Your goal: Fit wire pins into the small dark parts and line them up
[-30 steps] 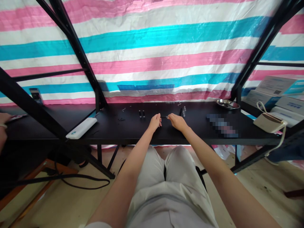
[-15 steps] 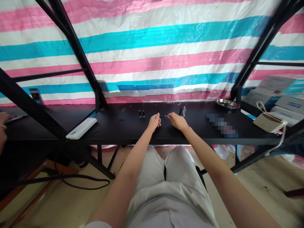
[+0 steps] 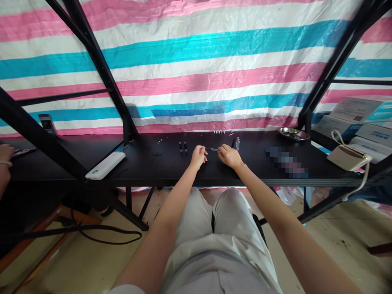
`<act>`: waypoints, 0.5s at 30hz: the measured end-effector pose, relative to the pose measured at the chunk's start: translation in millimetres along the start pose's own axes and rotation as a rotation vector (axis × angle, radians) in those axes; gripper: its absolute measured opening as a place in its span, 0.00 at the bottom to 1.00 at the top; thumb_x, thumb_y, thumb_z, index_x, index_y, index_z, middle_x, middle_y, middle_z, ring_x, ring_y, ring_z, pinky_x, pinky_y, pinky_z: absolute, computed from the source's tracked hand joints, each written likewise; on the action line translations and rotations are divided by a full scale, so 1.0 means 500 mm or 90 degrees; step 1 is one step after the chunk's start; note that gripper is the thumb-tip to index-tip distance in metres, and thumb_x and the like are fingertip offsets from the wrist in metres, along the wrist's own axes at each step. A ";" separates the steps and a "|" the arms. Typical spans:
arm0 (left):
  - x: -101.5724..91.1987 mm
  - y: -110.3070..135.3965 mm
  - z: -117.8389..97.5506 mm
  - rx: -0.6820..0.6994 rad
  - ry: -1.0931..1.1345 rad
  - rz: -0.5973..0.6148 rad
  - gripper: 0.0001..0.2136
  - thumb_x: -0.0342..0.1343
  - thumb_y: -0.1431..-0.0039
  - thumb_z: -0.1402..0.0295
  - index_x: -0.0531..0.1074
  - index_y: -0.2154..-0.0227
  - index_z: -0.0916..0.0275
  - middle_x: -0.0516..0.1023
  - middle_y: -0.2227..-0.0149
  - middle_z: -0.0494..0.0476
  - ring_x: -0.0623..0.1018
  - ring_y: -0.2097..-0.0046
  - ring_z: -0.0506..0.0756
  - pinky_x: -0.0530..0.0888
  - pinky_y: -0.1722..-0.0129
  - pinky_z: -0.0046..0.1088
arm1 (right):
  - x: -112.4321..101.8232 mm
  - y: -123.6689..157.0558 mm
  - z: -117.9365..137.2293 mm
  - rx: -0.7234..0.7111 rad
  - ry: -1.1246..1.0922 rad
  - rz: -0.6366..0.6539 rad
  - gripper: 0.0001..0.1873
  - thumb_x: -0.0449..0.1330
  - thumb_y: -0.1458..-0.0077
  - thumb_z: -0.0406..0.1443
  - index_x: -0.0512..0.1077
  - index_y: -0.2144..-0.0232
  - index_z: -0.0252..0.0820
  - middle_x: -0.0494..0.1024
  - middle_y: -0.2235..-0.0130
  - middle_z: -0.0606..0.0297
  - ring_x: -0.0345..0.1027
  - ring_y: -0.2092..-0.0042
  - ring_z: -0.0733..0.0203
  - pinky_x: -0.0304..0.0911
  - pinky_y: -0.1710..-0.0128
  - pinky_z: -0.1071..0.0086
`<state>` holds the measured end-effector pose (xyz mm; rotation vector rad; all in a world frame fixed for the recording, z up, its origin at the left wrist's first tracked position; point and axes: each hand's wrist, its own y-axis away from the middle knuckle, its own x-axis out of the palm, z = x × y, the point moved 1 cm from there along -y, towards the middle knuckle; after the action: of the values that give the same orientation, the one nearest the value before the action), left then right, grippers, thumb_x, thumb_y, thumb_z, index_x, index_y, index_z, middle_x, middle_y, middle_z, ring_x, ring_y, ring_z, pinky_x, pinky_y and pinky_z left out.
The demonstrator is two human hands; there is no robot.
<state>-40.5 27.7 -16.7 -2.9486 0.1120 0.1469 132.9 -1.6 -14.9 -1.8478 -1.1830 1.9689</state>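
Observation:
Both my hands rest on the black table point(image 3: 171, 167) near its middle. My left hand point(image 3: 198, 157) is curled shut, its fingertips pinching one end of a thin dark rod-like part point(image 3: 212, 149). My right hand point(image 3: 229, 156) is closed on the other end of that same part, which spans the small gap between the hands. Just behind my right hand stand two small dark upright pieces point(image 3: 235, 143). Two more small black pieces point(image 3: 183, 147) sit left of my left hand. A row of tiny pale pins point(image 3: 218, 132) lies at the table's back edge.
A white power bank point(image 3: 104, 165) lies at the table's left front. A metal dish point(image 3: 293, 133) sits back right, a beige device with a cord point(image 3: 348, 157) and boxes point(image 3: 357, 111) farther right. Black frame struts point(image 3: 101, 67) cross the view. Another person's hand point(image 3: 5, 163) shows at far left.
The thin part between my hands has tilted slightly and my hands have drawn a little apart. Everything else stays where it was.

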 end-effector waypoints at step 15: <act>0.006 0.019 -0.016 0.069 -0.043 0.180 0.07 0.53 0.47 0.71 0.70 0.64 0.66 0.72 0.72 0.51 0.68 0.83 0.41 0.60 0.85 0.16 | -0.012 0.003 0.015 -0.035 -0.127 0.100 0.16 0.42 0.37 0.38 0.66 0.56 0.40 0.74 0.60 0.59 0.68 0.62 0.63 0.56 0.70 0.74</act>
<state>-37.5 16.7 -10.8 -2.8007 0.5093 0.2709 127.8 -9.4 -12.0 -1.8578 -1.1889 2.2732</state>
